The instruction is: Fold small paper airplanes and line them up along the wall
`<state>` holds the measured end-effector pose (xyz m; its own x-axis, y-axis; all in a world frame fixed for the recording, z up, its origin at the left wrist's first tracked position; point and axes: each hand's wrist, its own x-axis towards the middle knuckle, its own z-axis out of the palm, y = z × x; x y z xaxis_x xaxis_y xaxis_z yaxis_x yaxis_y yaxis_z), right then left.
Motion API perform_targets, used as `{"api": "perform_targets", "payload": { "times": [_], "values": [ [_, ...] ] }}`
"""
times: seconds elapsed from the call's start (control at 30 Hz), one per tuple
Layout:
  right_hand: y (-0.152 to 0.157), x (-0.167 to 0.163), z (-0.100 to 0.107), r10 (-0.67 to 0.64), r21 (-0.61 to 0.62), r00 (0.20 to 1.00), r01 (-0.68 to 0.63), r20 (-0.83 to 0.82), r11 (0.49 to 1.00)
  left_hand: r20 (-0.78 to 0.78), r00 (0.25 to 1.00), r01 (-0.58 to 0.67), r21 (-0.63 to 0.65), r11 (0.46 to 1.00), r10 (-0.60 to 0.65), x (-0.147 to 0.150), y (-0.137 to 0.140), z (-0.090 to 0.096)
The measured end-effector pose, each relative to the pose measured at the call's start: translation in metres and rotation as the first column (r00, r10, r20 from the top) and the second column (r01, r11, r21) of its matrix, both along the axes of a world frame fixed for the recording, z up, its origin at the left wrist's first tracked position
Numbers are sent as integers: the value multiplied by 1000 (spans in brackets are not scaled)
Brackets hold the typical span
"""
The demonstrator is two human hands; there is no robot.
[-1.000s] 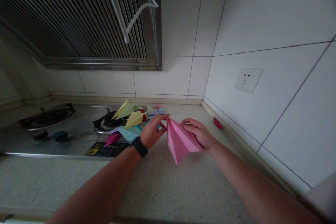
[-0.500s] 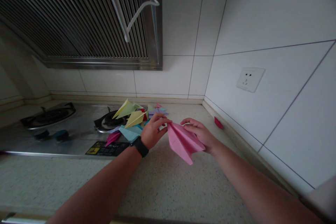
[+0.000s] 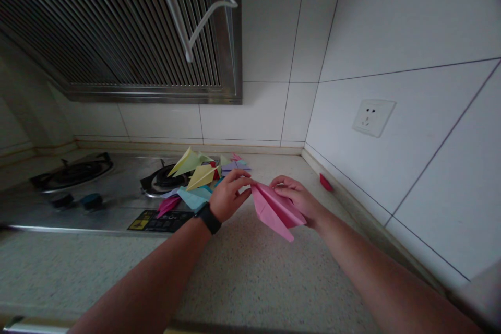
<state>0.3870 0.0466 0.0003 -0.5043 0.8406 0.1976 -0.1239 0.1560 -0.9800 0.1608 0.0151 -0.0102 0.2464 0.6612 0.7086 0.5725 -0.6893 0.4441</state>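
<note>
Between my two hands is a pink paper plane [image 3: 274, 211], held a little above the counter. My left hand [image 3: 230, 194], with a black watch on its wrist, pinches the plane's pointed nose. At the far edge, my right hand [image 3: 294, 197] grips the folded paper near a wing, its thumb side over the top. Just left of my left hand lies a pile of folded paper planes: a yellow plane [image 3: 201, 177], a light blue plane [image 3: 193, 198], a magenta plane [image 3: 169, 205] and a purple plane [image 3: 235, 166] among them.
A steel gas stove [image 3: 121, 188] takes up the left, part of the paper pile resting on it. Overhead hangs a range hood [image 3: 156, 95] with a white cable [image 3: 188, 47]. A small red object [image 3: 325, 182] lies by the right wall, below a socket [image 3: 373, 117].
The pink plane's wings have come closer together, and its lower tip has shifted slightly right and up. Both hands stay nearly where they were.
</note>
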Motion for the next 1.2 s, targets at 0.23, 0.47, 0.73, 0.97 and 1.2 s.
{"api": "perform_targets", "payload": {
  "times": [0.23,0.47,0.73,0.97,1.2],
  "values": [
    [-1,2,1,50,-77,996,-56,-76,995,50,999,13,-16,1000,-13,3,-2,3],
    [6,-2,-14,55,-163,981,-86,-189,983,335,942,171,-388,906,-35,7,7,-11],
    [9,-3,-14,41,-73,997,-46,-64,996,546,834,353,-418,837,-79,6,18,-17],
    [13,-5,-21,73,25,994,-75,78,997,570,820,357,-441,823,-50,5,17,-15],
    [8,-6,-16,89,138,975,-118,203,983,563,825,355,-450,819,-49,5,18,-16]
  ]
}}
